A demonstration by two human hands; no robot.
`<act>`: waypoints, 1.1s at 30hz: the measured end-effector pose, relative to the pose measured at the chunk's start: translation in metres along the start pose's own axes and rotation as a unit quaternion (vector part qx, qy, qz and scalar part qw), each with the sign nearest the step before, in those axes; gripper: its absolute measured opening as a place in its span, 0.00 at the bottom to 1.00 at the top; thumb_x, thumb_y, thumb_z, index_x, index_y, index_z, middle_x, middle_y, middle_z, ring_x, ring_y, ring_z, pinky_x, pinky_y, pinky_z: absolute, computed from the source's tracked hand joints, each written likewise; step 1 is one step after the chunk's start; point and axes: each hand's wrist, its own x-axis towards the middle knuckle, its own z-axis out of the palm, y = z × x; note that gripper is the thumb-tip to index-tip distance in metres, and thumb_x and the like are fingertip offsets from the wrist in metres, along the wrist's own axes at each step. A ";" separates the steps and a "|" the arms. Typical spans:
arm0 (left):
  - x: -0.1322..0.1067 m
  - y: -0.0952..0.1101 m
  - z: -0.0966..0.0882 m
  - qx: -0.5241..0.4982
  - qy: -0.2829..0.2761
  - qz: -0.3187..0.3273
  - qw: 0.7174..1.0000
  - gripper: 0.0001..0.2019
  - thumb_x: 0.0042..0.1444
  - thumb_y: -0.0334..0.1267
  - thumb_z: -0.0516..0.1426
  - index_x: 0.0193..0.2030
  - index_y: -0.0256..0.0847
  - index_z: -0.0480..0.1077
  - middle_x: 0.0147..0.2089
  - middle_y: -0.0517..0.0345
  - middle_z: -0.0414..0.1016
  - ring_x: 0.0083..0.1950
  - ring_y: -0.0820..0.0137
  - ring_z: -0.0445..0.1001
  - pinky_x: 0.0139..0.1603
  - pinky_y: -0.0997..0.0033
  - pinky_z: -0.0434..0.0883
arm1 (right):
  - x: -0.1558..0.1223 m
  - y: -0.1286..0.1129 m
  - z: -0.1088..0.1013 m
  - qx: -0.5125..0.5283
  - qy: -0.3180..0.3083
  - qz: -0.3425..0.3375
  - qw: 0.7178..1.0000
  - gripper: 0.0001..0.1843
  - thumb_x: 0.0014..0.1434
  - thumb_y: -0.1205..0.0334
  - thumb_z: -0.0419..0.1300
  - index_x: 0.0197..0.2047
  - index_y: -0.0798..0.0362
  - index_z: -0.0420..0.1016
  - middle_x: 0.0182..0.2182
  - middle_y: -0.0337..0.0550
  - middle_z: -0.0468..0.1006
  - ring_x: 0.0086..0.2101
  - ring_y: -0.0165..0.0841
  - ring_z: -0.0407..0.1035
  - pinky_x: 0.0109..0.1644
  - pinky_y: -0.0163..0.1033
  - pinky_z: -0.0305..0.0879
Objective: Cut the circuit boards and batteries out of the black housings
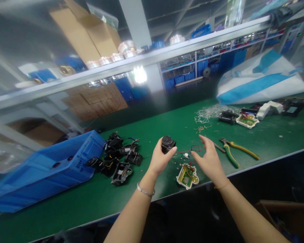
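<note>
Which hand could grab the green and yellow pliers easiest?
Probably the right hand. It is open and empty, and the pliers lie just beside it on the green table. The left hand is farther away and already holds a black part.

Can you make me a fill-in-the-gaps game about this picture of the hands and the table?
1. The left hand holds a small part that is coloured ___.
2. The right hand is open and holds ___.
3. The pliers have one green handle and one ___ handle.
4. The pile of black housings lies beside a tipped crate that is coloured ___.

Missing words: black, nothing, yellow, blue.
</note>
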 end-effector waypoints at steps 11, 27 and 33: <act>-0.005 0.018 0.000 0.067 0.037 0.067 0.995 0.24 0.48 0.39 0.62 0.53 0.39 0.65 0.50 0.51 0.71 0.50 0.62 0.69 0.55 0.65 0.63 | -0.004 -0.034 0.016 0.073 -0.357 0.030 0.931 0.25 0.62 0.48 0.50 0.22 0.54 0.74 0.14 0.37 0.65 0.17 0.28 0.59 0.23 0.34 0.51; 0.009 -0.014 0.021 -0.206 -0.050 -0.163 0.964 0.21 0.48 0.46 0.62 0.46 0.35 0.71 0.42 0.50 0.76 0.41 0.66 0.73 0.43 0.69 0.68 | 0.021 -0.032 0.028 0.634 -0.060 0.217 0.740 0.21 0.57 0.49 0.57 0.20 0.50 0.57 0.29 0.39 0.73 0.38 0.34 0.70 0.47 0.43 0.67; 0.018 -0.020 0.030 -0.169 0.040 -0.155 0.972 0.17 0.46 0.47 0.63 0.37 0.34 0.72 0.31 0.57 0.74 0.31 0.72 0.70 0.34 0.73 0.66 | -0.003 -0.050 0.041 0.383 -0.100 0.078 0.915 0.28 0.63 0.47 0.49 0.16 0.51 0.54 0.18 0.37 0.60 0.22 0.28 0.56 0.32 0.37 0.57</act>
